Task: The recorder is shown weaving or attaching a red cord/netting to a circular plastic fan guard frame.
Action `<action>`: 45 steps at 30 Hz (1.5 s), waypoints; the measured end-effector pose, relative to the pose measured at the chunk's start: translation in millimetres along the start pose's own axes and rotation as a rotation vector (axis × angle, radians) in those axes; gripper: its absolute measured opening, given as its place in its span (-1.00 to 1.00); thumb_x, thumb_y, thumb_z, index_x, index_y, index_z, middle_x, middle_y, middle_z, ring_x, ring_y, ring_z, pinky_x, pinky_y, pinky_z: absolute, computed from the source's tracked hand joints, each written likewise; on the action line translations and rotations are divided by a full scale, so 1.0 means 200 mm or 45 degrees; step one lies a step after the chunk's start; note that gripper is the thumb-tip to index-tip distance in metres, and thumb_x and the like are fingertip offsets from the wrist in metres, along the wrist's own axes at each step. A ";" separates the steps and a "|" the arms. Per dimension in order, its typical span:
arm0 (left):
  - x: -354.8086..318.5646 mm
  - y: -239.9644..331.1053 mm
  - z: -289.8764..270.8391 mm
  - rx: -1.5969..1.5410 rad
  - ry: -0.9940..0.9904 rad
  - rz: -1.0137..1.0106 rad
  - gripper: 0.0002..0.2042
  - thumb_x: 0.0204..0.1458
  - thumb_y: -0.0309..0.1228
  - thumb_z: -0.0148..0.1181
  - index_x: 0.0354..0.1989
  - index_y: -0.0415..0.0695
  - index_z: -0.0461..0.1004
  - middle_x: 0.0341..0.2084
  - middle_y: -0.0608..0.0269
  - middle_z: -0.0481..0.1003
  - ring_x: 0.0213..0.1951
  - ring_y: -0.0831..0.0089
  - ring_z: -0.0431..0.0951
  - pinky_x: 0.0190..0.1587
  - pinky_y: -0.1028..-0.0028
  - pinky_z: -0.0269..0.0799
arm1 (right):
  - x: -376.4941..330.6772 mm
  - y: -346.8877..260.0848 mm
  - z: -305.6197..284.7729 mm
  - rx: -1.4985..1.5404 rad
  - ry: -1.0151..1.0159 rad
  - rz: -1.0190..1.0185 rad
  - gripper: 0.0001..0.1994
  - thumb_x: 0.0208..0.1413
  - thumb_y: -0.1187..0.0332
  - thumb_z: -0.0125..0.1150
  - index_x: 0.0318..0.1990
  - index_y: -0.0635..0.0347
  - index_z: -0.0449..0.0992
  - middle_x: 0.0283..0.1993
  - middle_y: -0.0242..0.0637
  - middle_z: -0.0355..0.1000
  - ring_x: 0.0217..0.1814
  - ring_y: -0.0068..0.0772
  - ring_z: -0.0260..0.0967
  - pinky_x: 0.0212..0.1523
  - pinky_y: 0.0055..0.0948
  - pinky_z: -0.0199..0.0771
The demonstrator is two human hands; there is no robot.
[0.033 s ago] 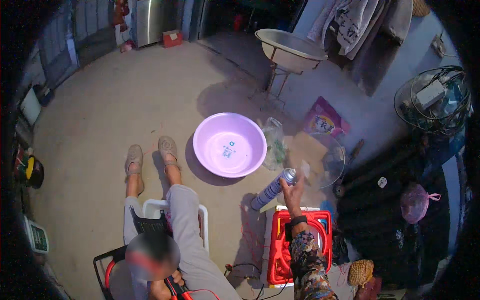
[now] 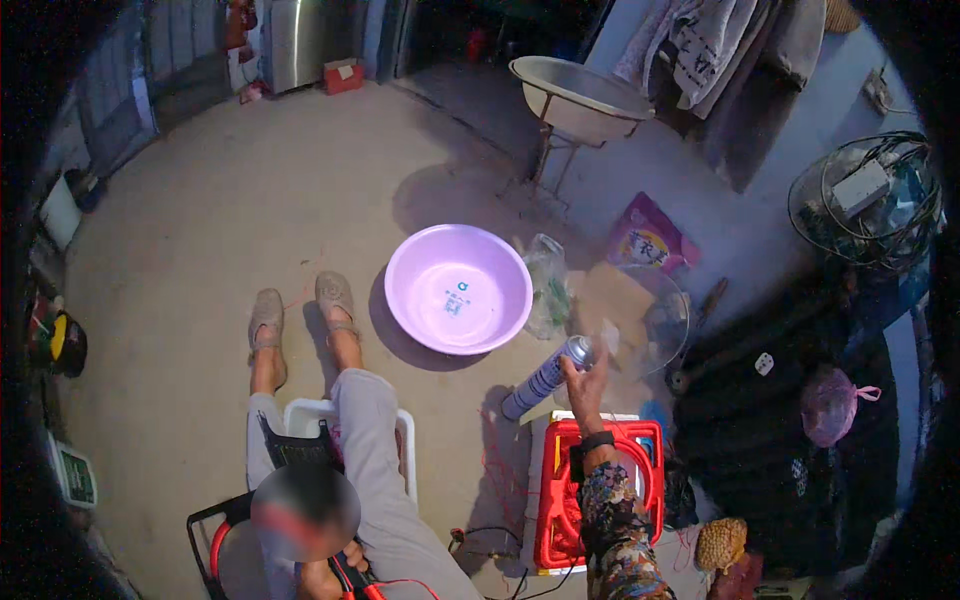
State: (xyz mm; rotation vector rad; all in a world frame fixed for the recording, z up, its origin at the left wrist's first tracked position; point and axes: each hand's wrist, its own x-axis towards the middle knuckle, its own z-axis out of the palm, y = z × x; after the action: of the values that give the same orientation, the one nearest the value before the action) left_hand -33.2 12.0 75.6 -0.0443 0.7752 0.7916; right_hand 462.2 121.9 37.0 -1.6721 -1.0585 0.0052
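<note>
My right hand (image 2: 588,375), in a floral sleeve with a dark wristband, grips the upper end of a purple-and-silver spray can (image 2: 540,387). The can slants down to the left; I cannot tell if its base touches the floor. At the lower left my left hand (image 2: 322,580) is closed around a red-and-black handle (image 2: 352,578) with a red cord. A blurred patch hides the part above that hand. Ahead, between the hands, a light-purple basin (image 2: 402,318) stands on the floor. Below the right forearm is a red-framed plastic container (image 2: 550,520).
My outstretched legs (image 2: 375,430) pass over a white plastic tub (image 2: 410,455). Right of the basin lie a clear plastic bag (image 2: 548,290), cardboard (image 2: 612,295) and a purple packet (image 2: 645,235). A washbasin on a stand (image 2: 580,110) is farther back. Thin red wires trail on the floor.
</note>
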 end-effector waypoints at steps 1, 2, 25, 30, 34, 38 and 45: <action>0.02 0.00 -0.08 0.022 0.001 -0.040 -0.78 0.09 -0.30 -0.01 -0.07 0.13 0.36 -0.64 0.29 0.29 -0.57 0.40 0.29 -0.48 0.34 0.24 | -0.01 0.01 0.00 -0.025 0.021 -0.052 -0.32 -0.16 0.49 0.33 0.16 0.28 0.12 0.04 -0.07 0.28 0.05 -0.26 0.28 0.11 -0.38 0.23; 0.03 0.00 -0.10 0.013 -0.010 -0.040 -0.78 0.10 -0.29 -0.02 -0.07 0.12 0.36 -0.64 0.29 0.30 -0.57 0.40 0.29 -0.47 0.33 0.24 | -0.02 0.01 0.01 -0.002 0.019 -0.036 -0.33 -0.16 0.50 0.32 0.15 0.28 0.13 0.04 -0.07 0.28 0.05 -0.26 0.28 0.11 -0.38 0.24; -0.09 0.00 0.15 -0.068 -0.010 0.122 -0.82 0.07 -0.39 0.05 -0.14 -0.06 0.38 -0.66 0.27 0.33 -0.59 0.37 0.36 -0.47 0.39 0.33 | -0.02 0.17 0.15 -0.145 0.107 -0.174 -0.31 -0.13 0.49 0.23 0.21 0.29 0.06 0.21 -0.05 0.09 0.26 -0.19 0.02 0.27 -0.34 -0.05; -0.13 0.00 0.19 -0.039 0.011 0.157 -0.84 0.06 -0.40 0.05 -0.17 -0.06 0.39 -0.66 0.28 0.34 -0.59 0.39 0.36 -0.49 0.40 0.31 | -0.03 0.01 0.16 -0.192 0.083 -0.157 -0.24 -0.16 0.67 0.17 0.25 0.20 -0.01 0.19 -0.05 0.10 0.24 -0.13 0.06 0.22 -0.29 0.07; -0.12 0.01 0.22 -0.024 -0.014 0.143 -0.85 0.06 -0.41 0.04 -0.18 -0.06 0.39 -0.66 0.28 0.34 -0.59 0.39 0.36 -0.49 0.42 0.30 | -0.01 0.11 0.16 -0.215 0.101 -0.139 -0.26 -0.15 0.64 0.18 0.25 0.20 0.00 0.18 -0.03 0.10 0.25 -0.10 0.04 0.24 -0.27 0.02; -0.10 0.00 0.21 -0.010 -0.057 0.201 -0.85 0.07 -0.42 0.04 -0.18 -0.07 0.39 -0.66 0.27 0.34 -0.59 0.39 0.36 -0.49 0.44 0.30 | 0.01 0.13 0.18 -0.212 0.144 -0.065 -0.27 -0.14 0.59 0.21 0.23 0.21 0.01 0.18 -0.02 0.10 0.24 -0.08 0.04 0.25 -0.27 -0.03; -0.08 -0.02 0.14 -0.016 -0.070 0.285 -0.87 0.08 -0.44 0.01 -0.19 -0.07 0.39 -0.66 0.25 0.34 -0.59 0.37 0.36 -0.49 0.43 0.30 | 0.02 0.14 0.21 -0.234 0.221 -0.040 -0.27 -0.10 0.56 0.20 0.24 0.22 -0.04 0.19 0.02 0.09 0.21 -0.06 0.08 0.21 -0.26 0.05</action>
State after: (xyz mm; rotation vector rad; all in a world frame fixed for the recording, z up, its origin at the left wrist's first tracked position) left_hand -20.1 8.2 104.7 0.0536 0.7307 1.0059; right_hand 461.0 156.7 0.7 -1.7844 -0.9769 -0.2601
